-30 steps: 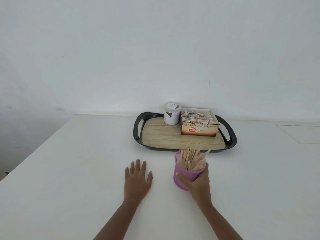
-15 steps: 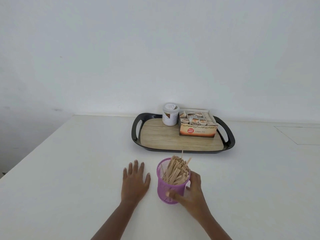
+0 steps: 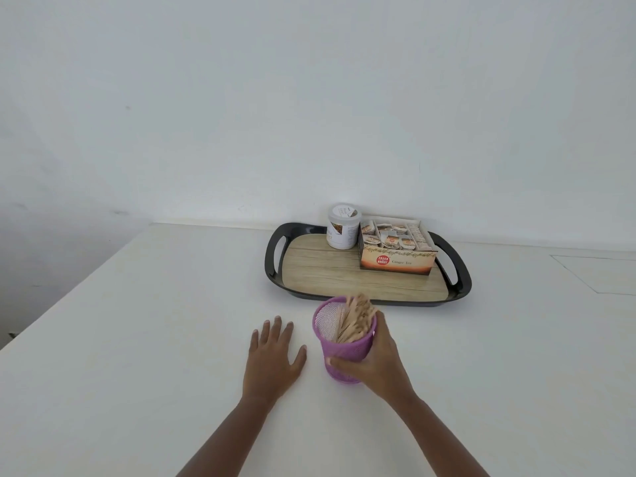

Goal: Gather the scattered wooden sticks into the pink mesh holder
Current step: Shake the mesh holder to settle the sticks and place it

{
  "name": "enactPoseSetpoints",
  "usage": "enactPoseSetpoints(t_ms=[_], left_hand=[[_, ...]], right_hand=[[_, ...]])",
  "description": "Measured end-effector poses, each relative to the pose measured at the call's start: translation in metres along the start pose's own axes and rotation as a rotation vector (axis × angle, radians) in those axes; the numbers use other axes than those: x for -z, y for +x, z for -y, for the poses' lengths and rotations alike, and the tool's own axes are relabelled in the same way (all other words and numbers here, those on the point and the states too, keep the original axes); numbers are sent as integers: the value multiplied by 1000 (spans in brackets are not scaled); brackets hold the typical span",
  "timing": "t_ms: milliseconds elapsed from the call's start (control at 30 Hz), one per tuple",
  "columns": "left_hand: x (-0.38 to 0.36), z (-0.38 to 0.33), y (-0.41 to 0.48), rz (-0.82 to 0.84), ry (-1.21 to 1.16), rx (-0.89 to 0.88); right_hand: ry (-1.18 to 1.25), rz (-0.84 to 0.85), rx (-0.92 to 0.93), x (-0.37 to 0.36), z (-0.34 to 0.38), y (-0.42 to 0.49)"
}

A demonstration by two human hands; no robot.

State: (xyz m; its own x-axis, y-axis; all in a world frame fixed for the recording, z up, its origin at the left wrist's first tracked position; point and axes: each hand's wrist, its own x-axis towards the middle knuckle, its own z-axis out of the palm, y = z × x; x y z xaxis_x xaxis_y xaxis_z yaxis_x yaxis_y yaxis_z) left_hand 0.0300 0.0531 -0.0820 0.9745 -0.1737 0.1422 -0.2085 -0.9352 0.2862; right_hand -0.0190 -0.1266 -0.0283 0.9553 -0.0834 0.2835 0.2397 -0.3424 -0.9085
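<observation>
The pink mesh holder [image 3: 345,349] stands upright on the white table, just in front of the tray. A bundle of wooden sticks [image 3: 356,320] leans inside it toward the right rim. My right hand [image 3: 378,363] is wrapped around the holder's right side, thumb across its front. Just left of the holder, my left hand [image 3: 273,356] lies flat on the table with fingers spread and holds nothing. No loose sticks show on the table.
A black tray [image 3: 275,259] with a wood-look floor sits behind the holder, carrying a white jar [image 3: 343,231] and an open ginger tea box [image 3: 395,251]. A white wall rises close behind. The table's left edge [image 3: 69,301] runs diagonally.
My right hand has set the tilted holder upright and drawn it a little nearer to me. The sticks have settled lower in it. My left hand has stayed flat.
</observation>
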Motion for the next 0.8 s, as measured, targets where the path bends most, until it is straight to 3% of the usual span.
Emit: enactPoseSetpoints(t_ms=[167,300,533,667,800], left_hand=[[-1,-1,1,-10,-7,8],[0,-1,0,0,-7,9],[0,-1,-1,-9,-17,10],[1,-1,0,-11,-27,8],[1,-1,0,-2,-24,7]], right_hand=[[26,-206,51,1,10,4],[-218,-75,63,-4,10,1],[-319,-145,133,-4,0,-7],[-103,-244,31,-9,-14,-15],[118,-130,-58,-8,-23,-22]])
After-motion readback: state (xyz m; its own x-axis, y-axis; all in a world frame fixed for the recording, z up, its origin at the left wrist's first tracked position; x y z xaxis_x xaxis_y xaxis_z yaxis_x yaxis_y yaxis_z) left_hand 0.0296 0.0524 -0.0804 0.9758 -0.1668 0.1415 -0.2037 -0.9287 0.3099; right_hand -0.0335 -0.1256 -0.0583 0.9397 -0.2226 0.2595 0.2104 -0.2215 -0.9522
